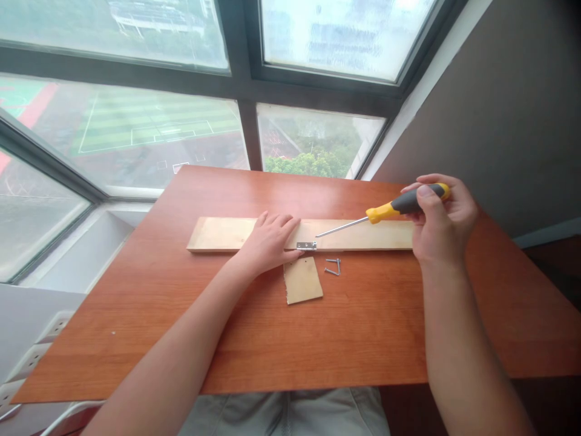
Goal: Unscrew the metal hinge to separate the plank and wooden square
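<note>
A long pale wooden plank (218, 233) lies across the reddish table (363, 327). My left hand (269, 241) rests flat on the plank, fingers beside a small metal hinge (307, 245) at its near edge. A small wooden piece (302, 280) lies just below the hinge. My right hand (442, 221) grips the yellow and black handle of a screwdriver (390, 211); its thin shaft slants down to the left, the tip just above the hinge. Loose screws (333, 266) lie on the table right of the small piece.
Large windows (158, 133) stand behind the table's far edge. A grey wall (508, 109) rises on the right. A white power strip (27, 363) sits at the lower left beside the table. My lap shows under the near edge.
</note>
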The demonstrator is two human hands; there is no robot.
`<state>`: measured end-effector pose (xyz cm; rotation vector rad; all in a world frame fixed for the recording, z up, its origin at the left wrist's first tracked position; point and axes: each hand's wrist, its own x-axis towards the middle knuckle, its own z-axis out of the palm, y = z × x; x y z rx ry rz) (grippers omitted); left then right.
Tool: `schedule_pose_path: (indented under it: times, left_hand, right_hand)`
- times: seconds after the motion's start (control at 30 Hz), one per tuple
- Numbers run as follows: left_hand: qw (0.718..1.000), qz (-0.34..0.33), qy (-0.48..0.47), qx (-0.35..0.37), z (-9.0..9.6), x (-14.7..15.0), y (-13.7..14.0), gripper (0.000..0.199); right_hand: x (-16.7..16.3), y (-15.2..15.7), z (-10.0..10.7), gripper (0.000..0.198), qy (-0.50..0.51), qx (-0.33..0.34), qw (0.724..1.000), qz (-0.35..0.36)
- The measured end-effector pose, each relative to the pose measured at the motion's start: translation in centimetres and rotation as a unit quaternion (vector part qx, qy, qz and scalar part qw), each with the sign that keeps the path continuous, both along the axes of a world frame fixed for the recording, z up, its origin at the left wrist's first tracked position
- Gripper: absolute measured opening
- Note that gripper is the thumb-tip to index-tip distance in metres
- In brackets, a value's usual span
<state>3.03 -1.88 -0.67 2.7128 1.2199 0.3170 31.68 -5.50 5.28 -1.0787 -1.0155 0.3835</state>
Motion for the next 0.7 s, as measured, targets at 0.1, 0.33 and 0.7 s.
schedule_pose_path:
  times: [0.1, 0.33, 0.7]
  left_hand:
    - [1.000, 0.004, -0.004, -0.009, 0.1, -0.3, 0.2, 0.062]
    - [1.000, 0.000, -0.011, -0.022, 0.0, -0.4, 0.3, 0.068]
    - [1.000, 0.007, -0.013, -0.005, 0.1, -0.3, 0.0, 0.054]
  right_hand:
    - [-0.4, -0.2, 0.4, 0.017, -0.015, -0.003, 1.000, -0.012]
    - [-1.2, -0.6, 1.1, 0.019, -0.086, 0.007, 0.996, -0.036]
    - [-3.6, -1.6, 3.8, 0.017, -0.235, -0.003, 0.972, -0.026]
